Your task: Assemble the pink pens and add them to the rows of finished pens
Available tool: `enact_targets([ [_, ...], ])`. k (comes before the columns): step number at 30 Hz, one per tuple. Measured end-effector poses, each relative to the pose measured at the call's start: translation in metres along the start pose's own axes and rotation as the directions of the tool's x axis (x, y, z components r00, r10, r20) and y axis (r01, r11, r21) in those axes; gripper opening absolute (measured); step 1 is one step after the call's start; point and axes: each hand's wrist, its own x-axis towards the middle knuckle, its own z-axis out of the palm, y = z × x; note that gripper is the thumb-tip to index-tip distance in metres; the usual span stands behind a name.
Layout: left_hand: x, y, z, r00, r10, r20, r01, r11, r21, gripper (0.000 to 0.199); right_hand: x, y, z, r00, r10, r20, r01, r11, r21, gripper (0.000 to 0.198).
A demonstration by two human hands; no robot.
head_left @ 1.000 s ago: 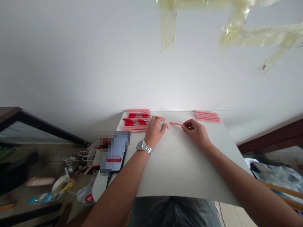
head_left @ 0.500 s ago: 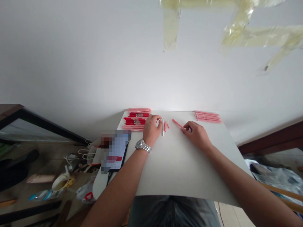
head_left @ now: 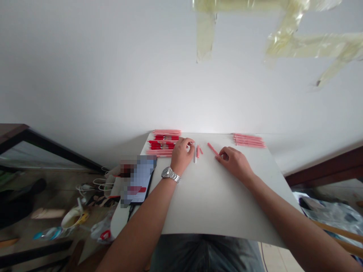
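My left hand point(head_left: 182, 153), with a metal watch on its wrist, has its thumb and forefinger curled together at the upper end of a slim white stick point(head_left: 195, 155). Right beside that stick lie small pink pieces point(head_left: 198, 152), apart from my fingers. My right hand point(head_left: 233, 160) pinches the near end of a slim pink pen-like barrel point(head_left: 212, 149), which points up and to the left. Left of my left hand, pink pens point(head_left: 160, 152) and red pens point(head_left: 161, 145) lie in rows, partly behind the hand.
Another row of pink pens point(head_left: 249, 140) lies at the table's back right. A phone point(head_left: 141, 179), partly blurred out, rests at the left edge with a cable. The white table point(head_left: 215, 204) meets the wall behind. Cables, a cup point(head_left: 70, 218) and bags are low on the left.
My right hand and the pink barrel have shifted very slightly, and the barrel is tilted a little more steeply. My left hand stays by the white stick.
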Motion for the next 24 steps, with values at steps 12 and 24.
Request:
enact_targets([
  [12,0.000,0.004,0.003,0.997,-0.010,0.074,0.024,0.982,-0.187,0.011,0.008,0.013,-0.006,0.991,0.044,-0.128,-0.040,0.999,0.029,0.031],
  [24,0.001,0.012,0.000,0.992,-0.039,0.118,0.068,0.967,-0.245,0.013,0.016,0.023,0.000,0.998,0.033,-0.048,-0.025,0.987,0.156,0.032],
])
